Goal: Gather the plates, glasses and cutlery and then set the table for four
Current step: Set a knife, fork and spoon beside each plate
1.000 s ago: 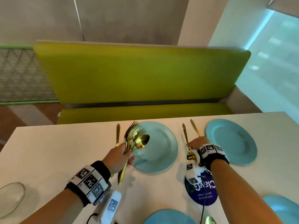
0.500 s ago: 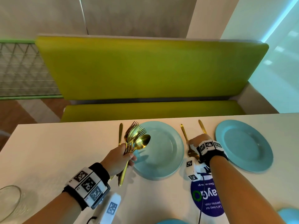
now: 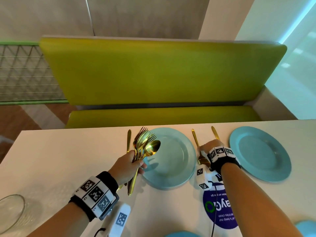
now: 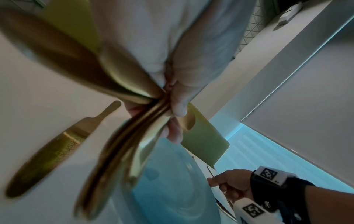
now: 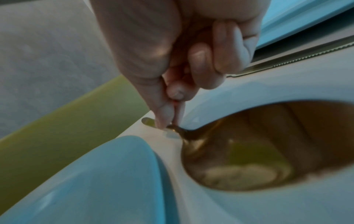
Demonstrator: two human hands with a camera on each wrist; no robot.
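My left hand [image 3: 132, 162] grips a bundle of gold forks and spoons [image 3: 147, 146] by the handles, raised over the left rim of a blue plate [image 3: 172, 178]. A gold knife [image 3: 128, 140] lies left of that plate. My right hand [image 3: 201, 148] pinches the handle of a gold spoon [image 3: 203, 161] that lies on the white table [image 3: 59, 159] between this plate and a second blue plate [image 3: 259, 154]. In the right wrist view my thumb and forefinger [image 5: 162, 115] pinch the spoon [image 5: 239, 159] just above its bowl. Another gold knife [image 3: 215, 132] lies beyond my right hand.
A glass bowl [image 3: 10, 211] stands at the table's near left corner. A round blue sticker [image 3: 220, 209] is on the table under my right forearm. Rims of two more blue plates [image 3: 181, 234] [image 3: 307, 228] show at the near edge. A green bench [image 3: 162, 72] runs behind the table.
Both hands keep their hold and stay about where they were. The head view has turned a little, so the plates sit further right in it.
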